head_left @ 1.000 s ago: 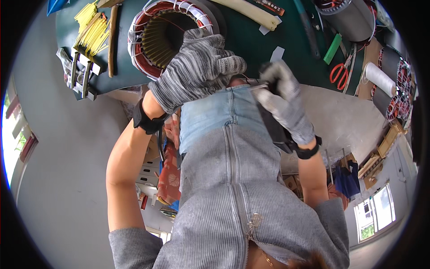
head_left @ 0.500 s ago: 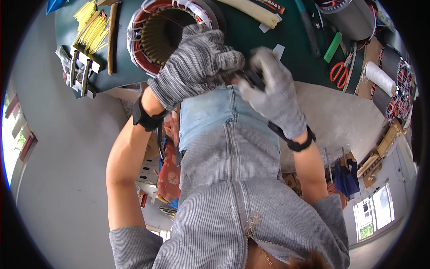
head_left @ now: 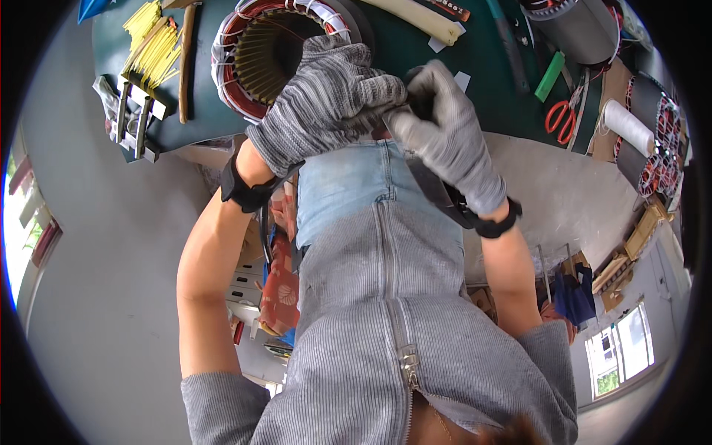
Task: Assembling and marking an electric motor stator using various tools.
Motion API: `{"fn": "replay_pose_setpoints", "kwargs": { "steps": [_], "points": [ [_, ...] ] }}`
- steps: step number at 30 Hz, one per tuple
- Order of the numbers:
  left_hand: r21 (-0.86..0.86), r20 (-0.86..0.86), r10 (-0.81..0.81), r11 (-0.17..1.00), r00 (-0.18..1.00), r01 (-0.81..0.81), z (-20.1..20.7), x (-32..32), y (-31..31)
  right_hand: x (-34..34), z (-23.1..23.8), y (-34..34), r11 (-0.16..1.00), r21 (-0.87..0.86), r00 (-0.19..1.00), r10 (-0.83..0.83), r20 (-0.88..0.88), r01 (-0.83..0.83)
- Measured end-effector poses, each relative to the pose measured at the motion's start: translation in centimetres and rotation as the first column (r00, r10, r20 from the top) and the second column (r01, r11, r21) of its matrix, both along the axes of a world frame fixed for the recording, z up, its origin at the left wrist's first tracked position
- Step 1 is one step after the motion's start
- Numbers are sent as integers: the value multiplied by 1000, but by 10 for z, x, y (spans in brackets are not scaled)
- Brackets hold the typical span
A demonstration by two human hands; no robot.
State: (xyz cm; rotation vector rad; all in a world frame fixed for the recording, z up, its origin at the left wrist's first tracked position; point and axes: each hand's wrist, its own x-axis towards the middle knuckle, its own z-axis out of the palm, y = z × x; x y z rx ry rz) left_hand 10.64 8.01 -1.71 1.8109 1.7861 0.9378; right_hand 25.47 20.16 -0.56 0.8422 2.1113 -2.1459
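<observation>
My left hand (head_left: 326, 104), in a striped grey glove, is closed in front of a motor stator (head_left: 219, 74) with lashed copper-red windings. A thin red wire crosses the stator's bore toward this hand; what its fingers pinch is hidden. Close beside it, my right hand (head_left: 449, 133), in a paler grey glove, is closed with the fingertips meeting the left fingers. A dark object (head_left: 423, 104) shows within the right hand's curl, and a black strip (head_left: 430, 182) shows below the palm. Their kind cannot be made out.
Yellow sleeves (head_left: 152, 52) and a wooden stick (head_left: 185, 67) lie left on the green table. At right are a green strip (head_left: 550, 76), red-handled scissors (head_left: 561, 119), a white thread spool (head_left: 629, 127) and another stator (head_left: 578, 33). A cream roll (head_left: 419, 18) lies at the back.
My right hand has turned and its fingers have drawn up against the left ones. The dark object in it shows less between the fingers. My left hand has barely moved.
</observation>
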Motion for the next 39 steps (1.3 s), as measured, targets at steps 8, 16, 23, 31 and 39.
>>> {"fn": "replay_pose_setpoints", "kwargs": {
  "steps": [8, 16, 23, 31, 39],
  "points": [
    [-244, 310, 63, 970, 949, 15, 23, -2, -10, 77, 4, 9, 826, -482, 947, -178, 267, 291],
    [69, 436, 494, 815, 752, -576, 132, -104, -153, 88, -3, 10, 891, -410, 974, -124, 188, 192],
    [-407, 648, 693, 666, 316, -626, -28, -36, -80, 79, -10, 8, 891, -451, 991, 0, 130, 59],
    [-486, 668, 724, 252, -170, -837, -24, 23, -57, 89, -18, 15, 862, -410, 952, -300, 57, 296],
    [228, -443, 310, 946, 841, -228, 4, 28, -18, 101, -24, 21, 851, -390, 936, -308, 172, 352]
  ]
}}
